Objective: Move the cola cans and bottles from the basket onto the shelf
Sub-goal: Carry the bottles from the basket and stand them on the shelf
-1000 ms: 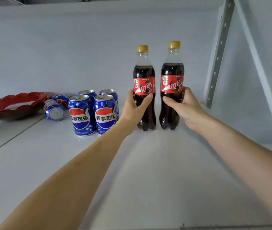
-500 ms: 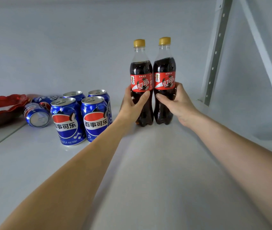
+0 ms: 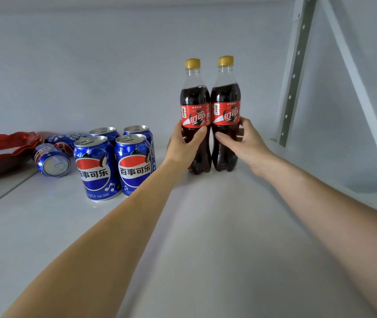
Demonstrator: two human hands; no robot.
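2 cola bottles stand upright on the white shelf (image 3: 205, 237), side by side and touching at the labels, at about 12 o'clock from the viewer. The left hand (image 3: 184, 145) is wrapped around the waist of the left cola bottle (image 3: 195, 106), thumb across the front just under the red label. The right hand (image 3: 243, 142) is closed the same way on the right cola bottle (image 3: 225, 104), thumb in front and fingers behind. Both bottles have yellow caps and dark cola up to the shoulder, and their bases rest on the shelf.

At about 10 o'clock from the bottles' bases stand 4 blue Pepsi cans in a tight 2 by 2 block: the front left can (image 3: 95, 166), the front right can (image 3: 134, 164), the back left can (image 3: 104, 133) and the back right can (image 3: 140, 131). Further toward 9 o'clock, 2 more Pepsi cans lie on their sides: the near lying can (image 3: 52, 160) shows its base to the viewer, and the far lying can (image 3: 64, 142) lies just behind it. A red scalloped dish (image 3: 3, 143) sits at the left edge, just beside the lying cans.

At 1 o'clock a grey perforated upright post (image 3: 294, 74) rises from the shelf's back right corner, with a white diagonal brace (image 3: 355, 83) beside it.
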